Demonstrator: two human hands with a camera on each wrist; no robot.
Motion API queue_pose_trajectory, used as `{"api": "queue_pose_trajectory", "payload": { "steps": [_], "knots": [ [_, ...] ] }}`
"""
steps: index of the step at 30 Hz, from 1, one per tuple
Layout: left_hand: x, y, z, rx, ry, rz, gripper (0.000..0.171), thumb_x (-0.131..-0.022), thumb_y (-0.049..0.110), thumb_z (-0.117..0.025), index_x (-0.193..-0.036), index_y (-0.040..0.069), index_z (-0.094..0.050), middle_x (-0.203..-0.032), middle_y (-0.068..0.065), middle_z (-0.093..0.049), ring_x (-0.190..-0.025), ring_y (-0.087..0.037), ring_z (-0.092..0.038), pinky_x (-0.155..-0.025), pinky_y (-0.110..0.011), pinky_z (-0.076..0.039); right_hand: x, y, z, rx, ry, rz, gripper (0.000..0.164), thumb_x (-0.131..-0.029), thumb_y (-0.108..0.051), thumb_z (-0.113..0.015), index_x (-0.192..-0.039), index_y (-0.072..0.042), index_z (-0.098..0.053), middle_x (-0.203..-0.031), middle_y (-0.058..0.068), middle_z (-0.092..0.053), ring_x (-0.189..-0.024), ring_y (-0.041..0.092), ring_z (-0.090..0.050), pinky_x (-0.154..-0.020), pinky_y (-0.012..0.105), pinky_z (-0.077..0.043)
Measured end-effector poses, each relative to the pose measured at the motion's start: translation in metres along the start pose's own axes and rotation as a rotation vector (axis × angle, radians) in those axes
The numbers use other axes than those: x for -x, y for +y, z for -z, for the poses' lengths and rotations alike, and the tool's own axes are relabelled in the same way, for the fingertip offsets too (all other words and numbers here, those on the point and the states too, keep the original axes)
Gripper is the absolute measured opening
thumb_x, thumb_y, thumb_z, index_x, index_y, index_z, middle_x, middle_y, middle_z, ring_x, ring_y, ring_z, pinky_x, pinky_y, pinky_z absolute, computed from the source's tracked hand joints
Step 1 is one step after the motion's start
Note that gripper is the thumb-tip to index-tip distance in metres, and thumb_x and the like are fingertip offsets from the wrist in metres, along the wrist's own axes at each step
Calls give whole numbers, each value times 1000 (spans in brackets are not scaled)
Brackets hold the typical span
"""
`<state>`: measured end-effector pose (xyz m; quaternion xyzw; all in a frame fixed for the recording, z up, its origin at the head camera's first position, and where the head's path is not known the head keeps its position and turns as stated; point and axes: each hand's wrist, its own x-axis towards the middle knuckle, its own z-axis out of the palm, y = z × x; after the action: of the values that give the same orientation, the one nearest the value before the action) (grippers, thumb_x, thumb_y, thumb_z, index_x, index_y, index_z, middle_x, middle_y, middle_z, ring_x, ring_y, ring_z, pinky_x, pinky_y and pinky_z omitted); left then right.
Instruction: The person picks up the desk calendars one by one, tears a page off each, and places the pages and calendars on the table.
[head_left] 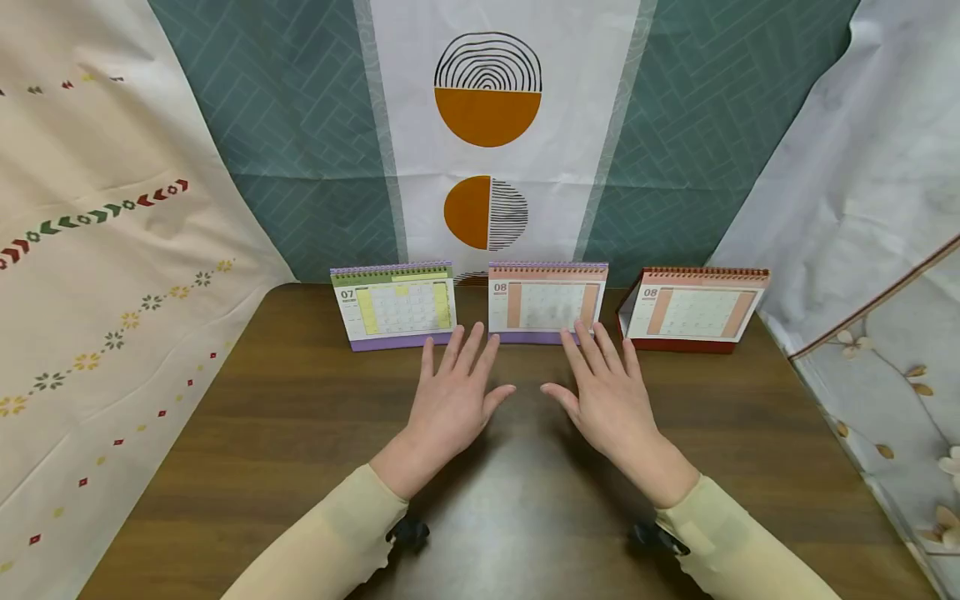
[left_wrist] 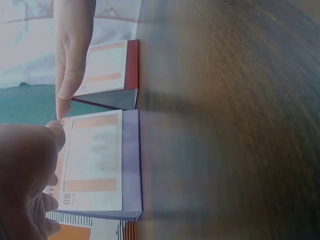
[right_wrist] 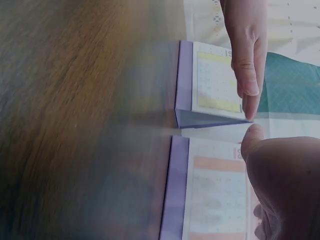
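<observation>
Three spiral-bound desk calendars stand in a row at the back of the table. The left calendar (head_left: pixel 401 308) has a purple base and a page marked 07 with yellow columns. In the middle, another purple-based calendar (head_left: pixel 551 302) shows 08 with pink columns. A red-based calendar (head_left: pixel 693 310), also marked 08, stands at the right. My left hand (head_left: pixel 453 400) is held over the table with its fingers spread, before the gap between the left and middle calendars. My right hand (head_left: pixel 611 400) is spread likewise, its fingertips overlapping the middle calendar's lower right in the head view. Both hands hold nothing.
The brown wooden table (head_left: pixel 210 467) reaches back to a teal and white patterned cloth (head_left: pixel 300 125). A cream embroidered cloth (head_left: pixel 90 292) hangs along the left side, and a white floral cloth (head_left: pixel 885 292) along the right.
</observation>
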<state>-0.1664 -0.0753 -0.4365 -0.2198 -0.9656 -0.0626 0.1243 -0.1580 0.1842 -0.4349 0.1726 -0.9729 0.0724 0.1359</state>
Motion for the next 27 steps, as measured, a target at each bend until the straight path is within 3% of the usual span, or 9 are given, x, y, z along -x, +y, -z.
{"api": "queue_pose_trajectory", "payload": {
  "steps": [21, 27],
  "knots": [
    [-18, 19, -5, 36, -29, -16, 77, -114, 65, -43, -175, 18, -34, -182, -10, -24, -168, -35, -18, -130, -69, -8, 11, 26, 5, -2, -31, -64, 91, -109, -64, -59, -176, -12, -25, -182, 16, -21, -169, 38, -10, -130, 68, -8],
    [-23, 24, -6, 41, -46, -22, 78, -114, 65, -43, -175, 18, -34, -182, -10, -25, -167, -36, -20, -128, -71, -14, 15, 34, 7, 4, -7, -72, 90, -108, -61, -62, -174, -8, -30, -181, 18, -24, -167, 41, -16, -129, 70, -11]
  ]
}}
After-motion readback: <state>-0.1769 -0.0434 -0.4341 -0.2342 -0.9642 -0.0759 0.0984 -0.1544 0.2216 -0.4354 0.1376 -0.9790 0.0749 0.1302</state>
